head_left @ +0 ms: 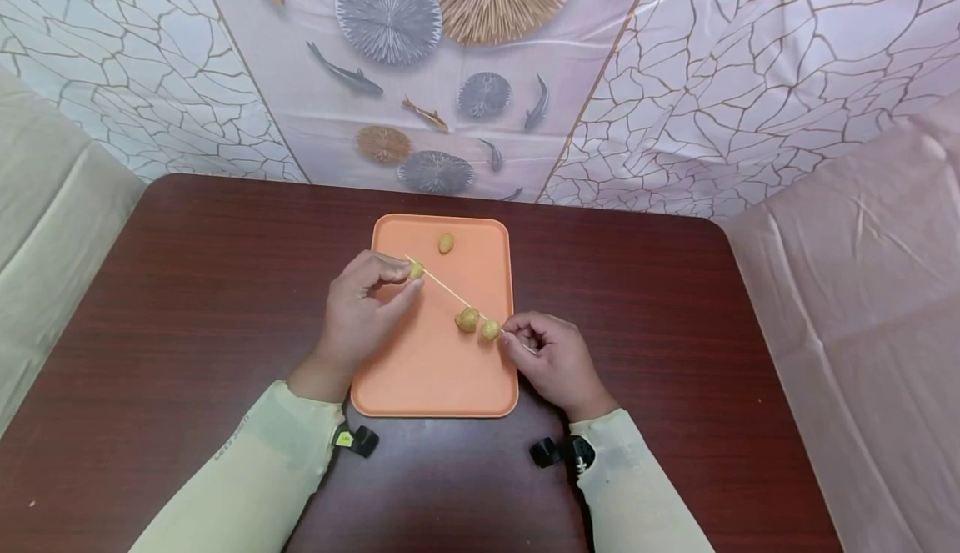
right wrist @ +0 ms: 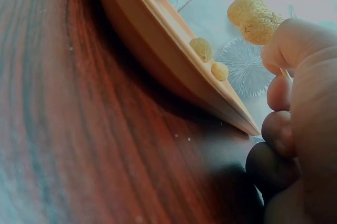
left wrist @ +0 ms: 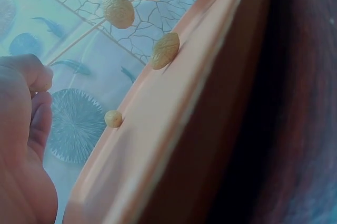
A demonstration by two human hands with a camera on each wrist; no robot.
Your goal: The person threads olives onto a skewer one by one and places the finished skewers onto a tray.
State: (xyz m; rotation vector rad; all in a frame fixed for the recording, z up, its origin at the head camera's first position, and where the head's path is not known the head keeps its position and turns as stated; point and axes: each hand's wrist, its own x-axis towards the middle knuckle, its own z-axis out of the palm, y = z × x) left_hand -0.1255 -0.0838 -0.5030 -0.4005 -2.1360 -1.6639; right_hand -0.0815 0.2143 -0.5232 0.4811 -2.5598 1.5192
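Two pale-sleeved arms (head_left: 240,470) reach from the near side of a dark desk (head_left: 637,303) over an orange tray (head_left: 420,390), angled towards each other. The left hand (head_left: 362,307), farther forward, pinches a small yellowish ball (head_left: 416,271) in its fingers at a thin skewer's (head_left: 447,287) far end. The right hand's (head_left: 553,357) curled fingers grip the near end. The skewer slants above the tray, two wrinkled balls (head_left: 491,330) threaded beside the right hand; two loose balls (left wrist: 166,51) lie on the tray.
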